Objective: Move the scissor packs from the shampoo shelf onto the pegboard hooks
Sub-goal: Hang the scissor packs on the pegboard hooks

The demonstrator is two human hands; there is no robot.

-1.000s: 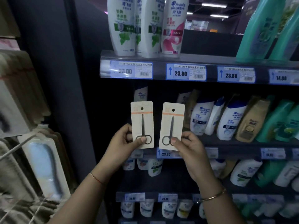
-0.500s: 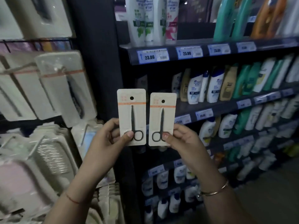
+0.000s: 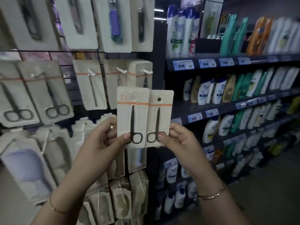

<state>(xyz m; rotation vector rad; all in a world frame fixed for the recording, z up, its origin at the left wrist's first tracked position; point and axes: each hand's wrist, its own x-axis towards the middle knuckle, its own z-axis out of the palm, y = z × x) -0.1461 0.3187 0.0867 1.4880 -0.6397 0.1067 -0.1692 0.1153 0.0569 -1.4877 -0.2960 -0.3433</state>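
Ahead, hung packs crowd pegboard hooks; hands pinch scissor packs.

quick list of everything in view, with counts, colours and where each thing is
left scissor pack: one, cream card, orange stripe, black scissors, held up before the pegboard
right scissor pack: one, same colours, beside it
hung scissor packs: at least two, cream, middle row on the left
pegboard hooks: several, white, above the held packs
clipper packs: about four, cream, one purple tool, top row
shampoo bottles: many, white, teal, orange, tan, right side
price labels: many, blue and white, shelf edges
shelves: several, dark, right side
bangles: one per wrist, gold-toned
left hand: pinches the left scissor pack low down
right hand: pinches the right scissor pack low down
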